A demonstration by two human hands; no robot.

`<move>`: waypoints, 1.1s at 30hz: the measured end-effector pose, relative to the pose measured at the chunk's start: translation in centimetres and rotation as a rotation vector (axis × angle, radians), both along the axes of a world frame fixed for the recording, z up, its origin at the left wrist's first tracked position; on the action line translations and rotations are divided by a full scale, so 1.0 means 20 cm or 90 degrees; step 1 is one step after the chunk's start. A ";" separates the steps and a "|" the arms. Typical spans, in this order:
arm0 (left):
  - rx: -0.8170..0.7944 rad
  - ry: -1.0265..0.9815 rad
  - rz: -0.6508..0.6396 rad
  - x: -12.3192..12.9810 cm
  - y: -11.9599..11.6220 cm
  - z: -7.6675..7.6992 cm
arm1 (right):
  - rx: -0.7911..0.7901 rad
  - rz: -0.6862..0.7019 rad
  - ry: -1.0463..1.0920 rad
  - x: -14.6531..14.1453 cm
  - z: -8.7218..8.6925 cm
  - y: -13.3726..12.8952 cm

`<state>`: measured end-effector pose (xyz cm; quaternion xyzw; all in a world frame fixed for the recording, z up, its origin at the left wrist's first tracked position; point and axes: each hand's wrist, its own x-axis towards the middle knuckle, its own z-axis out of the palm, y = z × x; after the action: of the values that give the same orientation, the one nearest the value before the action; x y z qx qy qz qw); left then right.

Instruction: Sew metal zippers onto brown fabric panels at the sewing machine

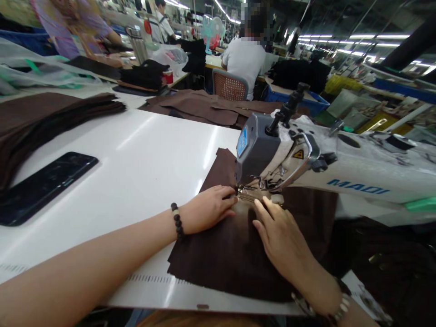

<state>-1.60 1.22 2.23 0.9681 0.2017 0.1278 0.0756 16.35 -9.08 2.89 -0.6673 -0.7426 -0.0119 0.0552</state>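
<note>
A dark brown cloth piece [218, 259] lies under the head of a white and grey sewing machine [259, 145], partly on the white table [143, 163]. My left hand [206, 209] rests on the cloth just left of the needle area, palm down, with its fingers a little apart. To the right of the needle, my right hand [282, 236] presses the cloth with spread fingertips. Stitch lines or a seam show between the two hands. The needle tip itself is too small to make out.
A black phone [47, 186] lies on the table at the left, below a stack of brown cloth pieces [44, 118]. More brown cloth [200, 106] lies along the far edge. Dark fabric [391, 259] is at the right. A person in white [243, 63] sits beyond.
</note>
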 end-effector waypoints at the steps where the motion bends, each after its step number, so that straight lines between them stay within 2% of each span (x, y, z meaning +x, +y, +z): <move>1: 0.006 0.012 0.012 0.02 -0.01 -0.01 | -0.006 -0.003 0.012 0.01 0.01 0.04; 5: 0.054 0.062 0.079 0.07 -0.04 -0.03 | -0.045 0.014 0.075 0.00 -0.05 0.13; 10: 0.091 0.091 0.126 0.11 -0.06 -0.05 | -0.046 0.057 0.141 0.05 -0.13 0.14; 16: 0.087 0.093 0.171 0.13 -0.09 -0.07 | -0.046 0.102 0.138 0.10 -0.13 0.16; 33: 0.029 0.089 0.217 0.14 -0.09 -0.08 | -0.036 0.103 0.119 0.10 -0.15 0.16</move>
<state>1.24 -0.59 0.65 0.9279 0.3647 0.0759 0.0166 18.27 -5.80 -0.16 -0.6047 -0.7857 0.0754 0.1060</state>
